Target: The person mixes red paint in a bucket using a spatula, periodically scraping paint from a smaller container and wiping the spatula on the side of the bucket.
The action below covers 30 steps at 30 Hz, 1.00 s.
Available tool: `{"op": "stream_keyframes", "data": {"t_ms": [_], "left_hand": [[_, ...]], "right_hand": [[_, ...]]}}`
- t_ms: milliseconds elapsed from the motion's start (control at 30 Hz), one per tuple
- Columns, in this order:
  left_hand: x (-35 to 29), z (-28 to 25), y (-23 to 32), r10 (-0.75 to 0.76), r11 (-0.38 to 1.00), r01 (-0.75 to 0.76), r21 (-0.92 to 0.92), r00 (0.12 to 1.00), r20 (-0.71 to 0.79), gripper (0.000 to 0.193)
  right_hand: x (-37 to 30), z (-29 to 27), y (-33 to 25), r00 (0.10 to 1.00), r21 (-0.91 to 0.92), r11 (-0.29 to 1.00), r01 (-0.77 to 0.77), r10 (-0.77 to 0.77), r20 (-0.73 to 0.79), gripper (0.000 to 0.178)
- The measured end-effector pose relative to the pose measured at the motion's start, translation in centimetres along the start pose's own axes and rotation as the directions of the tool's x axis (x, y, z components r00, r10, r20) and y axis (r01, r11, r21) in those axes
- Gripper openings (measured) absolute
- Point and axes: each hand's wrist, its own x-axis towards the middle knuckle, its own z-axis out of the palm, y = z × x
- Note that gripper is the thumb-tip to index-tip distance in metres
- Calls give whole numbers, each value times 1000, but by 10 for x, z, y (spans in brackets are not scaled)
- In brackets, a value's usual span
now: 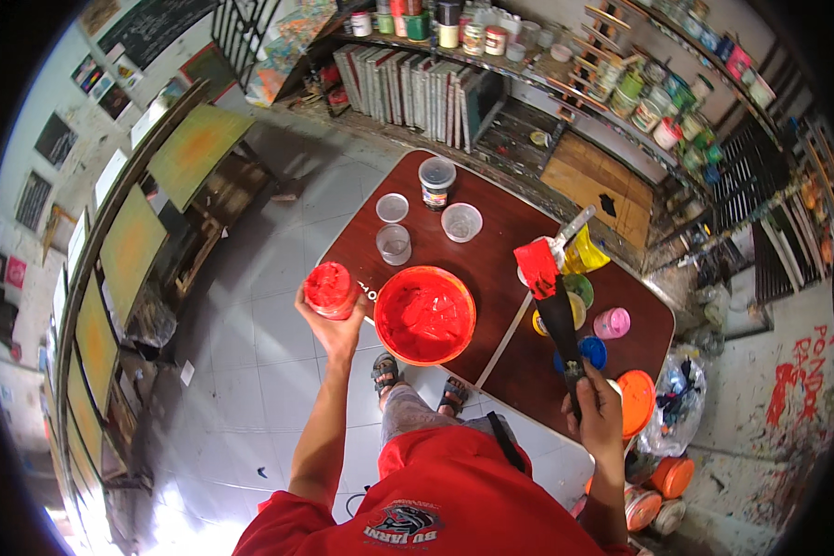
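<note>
My left hand [339,332] is wrapped round a clear plastic jar [330,291] heaped with red paint, held off the table's left edge. My right hand [599,413] grips the black handle of a spatula [558,320]; its broad blade is coated red and points away from me over the table. Between my hands, at the near table edge, stands a round bucket [472,320] with thick red paint inside, smeared up its walls. The jar is apart from the bucket, to its left. Some small paint pots behind the spatula are partly hidden by it.
The dark red table [491,250] bears a lidded dark tub [436,182], a clear cup [394,245], a white tub [461,222], a yellow pouch [585,252] and a pink pot [612,322]. Orange lids and buckets [672,476] stand at right. Paint-jar shelves [547,74] line the back.
</note>
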Motion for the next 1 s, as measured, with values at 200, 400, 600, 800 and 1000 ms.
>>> {"op": "stream_keyframes", "data": {"t_ms": [200,400,600,800,1000], "left_hand": [[13,-21,-25,15,1000,-14,15,1000,-12,107],[30,-33,-42,4,1000,-6,27,997,74,107],[55,-41,-54,53,997,-42,-66,982,181,104],[92,-62,-81,139,989,-128,-73,973,185,99],[114,-56,-93,181,983,-172,-59,950,254,103]], "right_hand": [[-17,34,58,996,-133,990,-55,46,-73,35],[12,75,90,979,-318,929,191,-157,129,51],[84,135,76,963,-69,962,-264,267,46,60],[59,174,145,763,553,805,-215,491,-420,69],[60,246,225,897,398,838,-372,436,-79,47]]}}
